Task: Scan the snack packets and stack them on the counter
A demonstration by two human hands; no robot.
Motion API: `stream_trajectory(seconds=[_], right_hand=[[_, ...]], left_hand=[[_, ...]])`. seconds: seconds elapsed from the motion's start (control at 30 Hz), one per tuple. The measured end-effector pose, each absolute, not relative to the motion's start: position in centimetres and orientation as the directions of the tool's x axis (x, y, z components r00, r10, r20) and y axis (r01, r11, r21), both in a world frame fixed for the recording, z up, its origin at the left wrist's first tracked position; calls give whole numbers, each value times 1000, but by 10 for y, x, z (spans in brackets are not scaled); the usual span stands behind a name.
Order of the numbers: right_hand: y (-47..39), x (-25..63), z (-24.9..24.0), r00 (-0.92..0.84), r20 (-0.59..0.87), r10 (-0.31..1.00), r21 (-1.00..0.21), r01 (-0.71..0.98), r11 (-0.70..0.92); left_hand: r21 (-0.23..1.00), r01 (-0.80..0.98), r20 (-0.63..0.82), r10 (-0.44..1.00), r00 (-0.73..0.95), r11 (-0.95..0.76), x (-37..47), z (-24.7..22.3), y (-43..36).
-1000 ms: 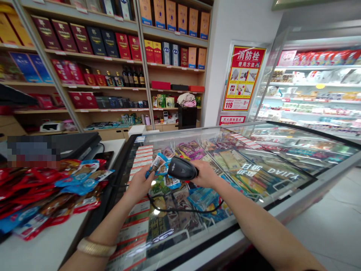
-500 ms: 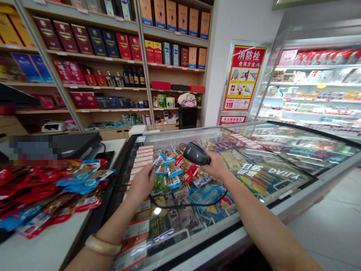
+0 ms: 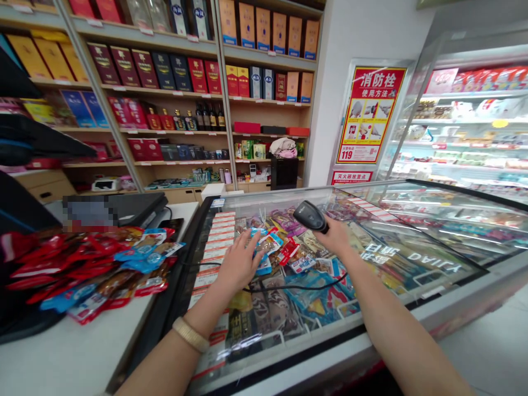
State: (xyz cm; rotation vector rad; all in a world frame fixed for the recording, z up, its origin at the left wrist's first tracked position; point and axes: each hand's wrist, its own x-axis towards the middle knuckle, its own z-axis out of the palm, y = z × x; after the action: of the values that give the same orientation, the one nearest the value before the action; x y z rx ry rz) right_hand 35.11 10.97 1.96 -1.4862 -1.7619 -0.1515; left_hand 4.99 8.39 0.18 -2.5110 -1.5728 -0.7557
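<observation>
Gripping the black scanner [image 3: 310, 215], your right hand [image 3: 336, 237] is clamped around its handle above the glass-topped freezer [image 3: 322, 357], with the scanner's head pointing away from you and to the left. Your left hand [image 3: 240, 261] is well apart from it, palm down, its fingers spread at the left edge of the small packets [image 3: 289, 251]. You seem to hold nothing in it, though what lies under the palm is hidden, and whether your fingertips press on the packets cannot be told. Those packets, red and blue, lie loosely overlapping on the glass between your two hands. Nearer you, a black cable [image 3: 297, 287] curves across the glass from your left wrist toward your right forearm. You wear a pale bracelet [image 3: 191, 334] on your left forearm. To your left, a larger packet pile [image 3: 144, 250], also red and blue, spreads over the white table [image 3: 45, 360].
</observation>
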Motion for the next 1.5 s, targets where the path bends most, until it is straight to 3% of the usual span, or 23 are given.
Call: stream_trajectory(seconds=[0.13, 0.33, 0.47, 0.6, 0.87, 0.97, 1.1, 1.17, 1.23, 1.33, 1.4, 1.5], right_hand=[[110, 350, 19, 6, 616, 788, -404, 861, 309], [108, 345, 19, -4, 619, 785, -374, 878, 298], [106, 340, 19, -6, 607, 795, -359, 890, 281], [105, 339, 19, -24, 610, 792, -370, 875, 311], [104, 336, 18, -71, 607, 792, -373, 854, 362], [104, 336, 18, -75, 612, 788, -377, 848, 374], [104, 335, 19, -69, 616, 785, -385, 843, 376], [103, 334, 20, -73, 643, 762, -391, 824, 409], [103, 332, 21, -96, 681, 726, -395, 787, 474], [100, 326, 22, -146, 722, 676, -391, 721, 572], [97, 321, 24, -178, 739, 650, -385, 680, 624], [92, 314, 25, -224, 758, 613, -373, 622, 688]], left_hand=[[195, 941, 565, 816, 122, -275, 26, 31, 81], [343, 939, 744, 601, -291, 30, -40, 62, 71], [370, 879, 612, 633, -474, 301, -69, 63, 67], [304, 815, 430, 692, -580, 494, -79, 59, 70], [353, 855, 489, 704, -515, 381, -89, 51, 72], [463, 829, 571, 610, -550, 314, -94, 51, 73], [651, 759, 671, 454, -586, 17, -93, 57, 75], [767, 619, 618, 460, -637, -173, -84, 62, 76], [877, 323, 473, 524, -708, -356, -69, 66, 79], [865, -98, 325, 699, -637, -491, -41, 67, 81], [863, -191, 314, 792, -523, -468, -23, 63, 80], [914, -121, 321, 872, -369, -387, -3, 51, 78]])
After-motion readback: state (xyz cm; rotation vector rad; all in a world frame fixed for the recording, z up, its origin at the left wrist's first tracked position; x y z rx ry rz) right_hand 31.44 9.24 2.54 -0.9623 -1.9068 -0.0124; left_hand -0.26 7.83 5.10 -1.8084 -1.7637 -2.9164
